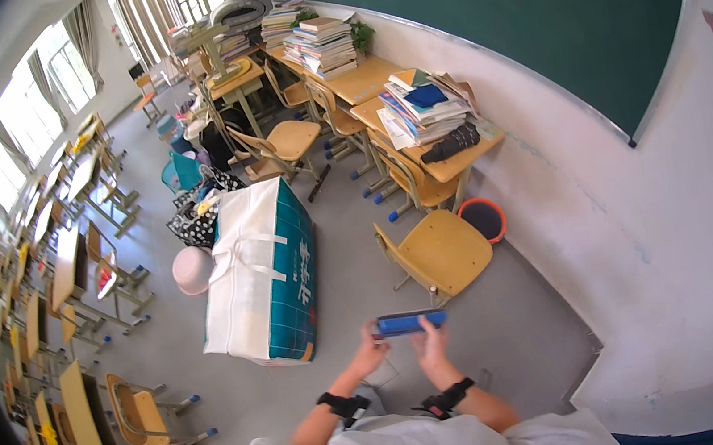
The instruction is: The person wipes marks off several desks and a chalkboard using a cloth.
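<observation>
Between my two hands is a blue oblong object [412, 322] with a dark upper edge, held level in front of my body. It may be a case or a thick book; I cannot tell which. My left hand [371, 349] grips its left end. My right hand [432, 339] holds it near the right end, fingers over the front face. Black straps circle both wrists. Beyond the object stands a wooden chair [445, 253]. To the left, a large white and teal storage bag [250, 284] with white handles rests on the grey floor and bears writing.
Wooden desks along the wall carry book stacks [426, 108] and a black folded umbrella [451, 144]. An orange-rimmed bucket [483, 219] sits behind the chair. A pink basin [192, 270] and polka-dot bag [191, 220] lie beside the storage bag. Rows of desks [68, 267] fill the left.
</observation>
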Demonstrator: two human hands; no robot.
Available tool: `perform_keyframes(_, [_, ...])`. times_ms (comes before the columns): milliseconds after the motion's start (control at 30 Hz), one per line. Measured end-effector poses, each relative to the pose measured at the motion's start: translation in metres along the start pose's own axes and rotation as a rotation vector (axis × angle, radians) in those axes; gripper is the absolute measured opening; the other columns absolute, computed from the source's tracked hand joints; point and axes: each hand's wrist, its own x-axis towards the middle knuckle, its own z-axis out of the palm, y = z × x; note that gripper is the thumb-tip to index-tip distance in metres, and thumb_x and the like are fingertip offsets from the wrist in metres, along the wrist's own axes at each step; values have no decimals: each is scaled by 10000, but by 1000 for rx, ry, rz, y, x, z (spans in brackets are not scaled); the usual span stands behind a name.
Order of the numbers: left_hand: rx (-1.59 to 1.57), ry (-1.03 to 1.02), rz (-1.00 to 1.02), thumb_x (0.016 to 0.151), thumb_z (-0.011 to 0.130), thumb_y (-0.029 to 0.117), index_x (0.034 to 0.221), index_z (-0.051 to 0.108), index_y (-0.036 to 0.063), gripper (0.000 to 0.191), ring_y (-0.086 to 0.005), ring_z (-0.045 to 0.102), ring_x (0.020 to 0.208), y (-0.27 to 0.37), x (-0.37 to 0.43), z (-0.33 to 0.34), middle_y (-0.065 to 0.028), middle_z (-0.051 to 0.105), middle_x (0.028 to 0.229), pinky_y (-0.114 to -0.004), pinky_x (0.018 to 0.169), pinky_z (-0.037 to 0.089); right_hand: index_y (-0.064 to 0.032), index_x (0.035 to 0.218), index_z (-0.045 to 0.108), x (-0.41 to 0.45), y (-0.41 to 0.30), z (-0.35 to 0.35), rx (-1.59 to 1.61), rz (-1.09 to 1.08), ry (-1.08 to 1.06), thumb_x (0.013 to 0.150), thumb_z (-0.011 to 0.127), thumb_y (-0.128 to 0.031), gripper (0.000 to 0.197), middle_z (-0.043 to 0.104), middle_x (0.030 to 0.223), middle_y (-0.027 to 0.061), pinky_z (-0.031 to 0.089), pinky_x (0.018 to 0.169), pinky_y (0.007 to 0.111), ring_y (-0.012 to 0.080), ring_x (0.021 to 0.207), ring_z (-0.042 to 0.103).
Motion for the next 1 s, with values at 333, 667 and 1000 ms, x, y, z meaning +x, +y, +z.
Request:
perform_keyframes(333, [-385, 43, -113, 797, 653, 389, 1311, 115, 19, 831, -166, 560, 792, 46, 137, -190, -114, 582, 858, -280, 737, 449, -262, 1312, 192, 84, 38, 205, -121, -332, -136, 775, 680, -109, 741, 488, 1105, 25, 424, 843, 403, 178, 979, 520])
perform_keyframes(667, [-535, 235, -190, 792, 666, 273, 1308, 107, 66, 788, -175, 609, 666, 53, 358, -330, -153, 588, 918, -289, 601, 461, -198, 1169, 357, 239, 25, 453, -113, -367, -199, 790, 664, -116, 495, 483, 1032, -2, 419, 688, 338, 128, 899, 481])
perform_keyframes(1000, [-586, 202, -198, 751, 698, 159, 1332, 69, 59, 862, -168, 585, 627, 77, 577, -458, -144, 603, 881, -269, 622, 459, -248, 1296, 222, 404, 10, 615, -151, -218, -145, 806, 659, -142, 666, 441, 1152, 40, 435, 758, 510, 201, 1018, 465])
